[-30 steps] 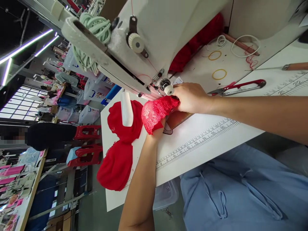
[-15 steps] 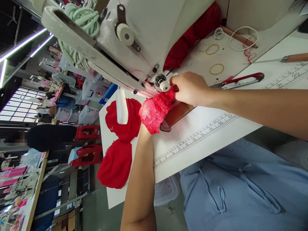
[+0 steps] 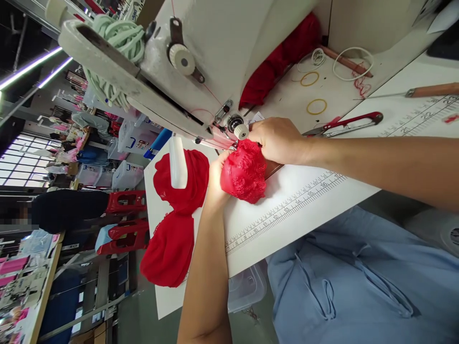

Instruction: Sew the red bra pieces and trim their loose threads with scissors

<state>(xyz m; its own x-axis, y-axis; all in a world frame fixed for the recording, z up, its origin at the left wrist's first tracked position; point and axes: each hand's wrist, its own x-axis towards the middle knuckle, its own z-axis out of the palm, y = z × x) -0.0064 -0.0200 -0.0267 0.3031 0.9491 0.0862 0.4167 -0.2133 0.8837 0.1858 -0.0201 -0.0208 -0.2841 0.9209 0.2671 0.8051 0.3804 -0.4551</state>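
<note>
A bunched piece of red lace fabric sits at the needle area of a white sewing machine. My left hand grips its left side, fingers wrapped round it. From the right, my right hand closes on the lace's upper edge, just beside the machine's small white knob. The needle itself is hidden behind the knob and my fingers.
A pile of red fabric lies on the white table left of my hands, partly hanging over the edge. Red thread snips, rubber bands, a wooden-handled tool and a printed ruler lie to the right. Other workstations stand far left.
The lace lay spread flat over my left hand; now it is gathered into a bunch between both hands. My left hand has come up around it.
</note>
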